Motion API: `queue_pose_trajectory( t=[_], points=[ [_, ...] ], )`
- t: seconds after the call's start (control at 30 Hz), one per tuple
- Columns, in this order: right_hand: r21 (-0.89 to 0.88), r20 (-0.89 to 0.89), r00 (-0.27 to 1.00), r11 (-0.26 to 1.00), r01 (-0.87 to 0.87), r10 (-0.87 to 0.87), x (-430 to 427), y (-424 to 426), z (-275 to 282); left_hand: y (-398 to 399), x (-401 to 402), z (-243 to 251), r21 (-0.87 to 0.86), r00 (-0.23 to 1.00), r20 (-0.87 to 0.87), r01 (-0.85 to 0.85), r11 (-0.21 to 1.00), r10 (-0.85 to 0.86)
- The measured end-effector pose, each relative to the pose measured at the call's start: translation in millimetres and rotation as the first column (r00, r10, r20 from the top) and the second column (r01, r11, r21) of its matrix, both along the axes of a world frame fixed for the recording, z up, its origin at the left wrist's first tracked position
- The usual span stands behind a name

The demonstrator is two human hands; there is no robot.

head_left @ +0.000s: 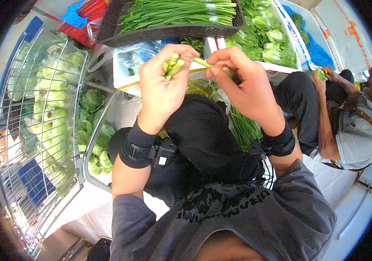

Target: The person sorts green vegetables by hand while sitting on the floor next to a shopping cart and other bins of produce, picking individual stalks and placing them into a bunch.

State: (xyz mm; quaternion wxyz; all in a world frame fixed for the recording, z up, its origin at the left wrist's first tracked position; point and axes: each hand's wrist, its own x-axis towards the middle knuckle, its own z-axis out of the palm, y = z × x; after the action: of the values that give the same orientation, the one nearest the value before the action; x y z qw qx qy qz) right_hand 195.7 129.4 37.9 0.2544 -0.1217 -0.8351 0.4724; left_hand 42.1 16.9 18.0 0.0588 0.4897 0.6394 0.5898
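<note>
My left hand (164,84) is closed around several thick pale-green vegetable stalks (173,66), their blunt ends pointing up out of the fist. One more stalk (202,62) spans the gap between both hands, and the fingertips of my right hand (241,78) pinch its right end. Thumb and forefinger of the left hand meet its other end. Which vegetable the stalks come from I cannot tell. Below my right hand, beside my knee, lies a bundle of thin green leaves (243,125). Yellowish leafy scraps (202,88) lie under the hands.
A dark woven basket (173,34) of long green chive-like leaves sits ahead, resting over a white foam box (130,80). Lettuces (275,42) fill another box. At left stands a wire shopping cart (39,98) with bagged vegetables, near cabbages (102,133). A seated person (357,130) works at right.
</note>
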Motion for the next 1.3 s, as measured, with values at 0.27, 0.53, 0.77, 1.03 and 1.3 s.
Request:
queue_pose_trajectory(
  t=[0.27, 0.53, 0.77, 1.03, 1.3],
  points=[
    [0.160, -0.146, 0.979, 0.973, 0.167, -0.144, -1.6, 3.5, -8.2, -10.8, -10.6, 3.8, -0.107, 0.968, 0.248, -0.024, 0.994, 0.050],
    [0.118, -0.137, 0.988, 0.989, 0.086, -0.070, -0.2, 1.1, 2.7, -9.7, -0.5, 14.0, -0.061, 0.994, 0.043, 0.103, 0.993, -0.101],
    [0.090, -0.079, 0.996, 0.995, 0.038, -0.030, 6.0, 2.3, 1.4, -8.0, -8.4, 7.7, -0.002, 0.979, -0.071, 0.191, 0.982, -0.190],
    [0.215, -0.043, 0.999, 0.976, 0.024, -0.015, 6.8, 1.7, 2.0, -7.9, -2.7, 7.7, -0.119, 0.990, -0.007, 0.137, 0.983, -0.139],
    [0.272, -0.049, 0.997, 0.959, 0.077, -0.066, 5.7, 2.5, 4.1, -9.4, -5.0, 10.7, -0.205, 0.961, 0.259, 0.152, 0.967, -0.096]
  ],
)
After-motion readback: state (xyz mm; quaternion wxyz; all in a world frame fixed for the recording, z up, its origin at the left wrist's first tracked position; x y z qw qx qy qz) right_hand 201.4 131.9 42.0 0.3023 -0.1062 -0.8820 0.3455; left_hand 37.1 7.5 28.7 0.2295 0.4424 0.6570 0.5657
